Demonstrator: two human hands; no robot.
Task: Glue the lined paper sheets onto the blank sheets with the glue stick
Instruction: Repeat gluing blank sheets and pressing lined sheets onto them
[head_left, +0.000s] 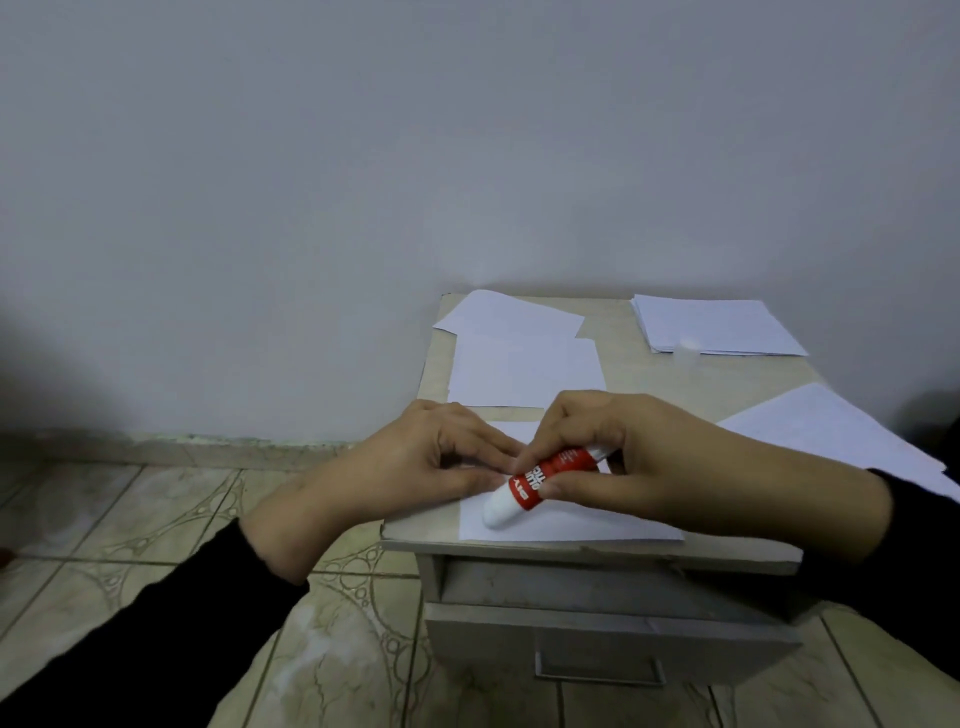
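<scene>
A red and white glue stick (524, 491) lies slanted over a white sheet (571, 522) at the front edge of a small table (727, 379). My right hand (639, 457) grips the stick's upper end, and the stick's white lower end points toward me. My left hand (415, 467) rests on the sheet's left part, fingertips touching the stick near its middle. A lined sheet (831, 431) lies at the right. Blank sheets (519, 358) lie behind my hands.
A stack of paper (717, 325) sits at the table's back right, with a small clear cap (688, 349) standing in front of it. The table has a drawer with a handle (597, 670) below. Tiled floor (156, 519) spreads to the left, a wall behind.
</scene>
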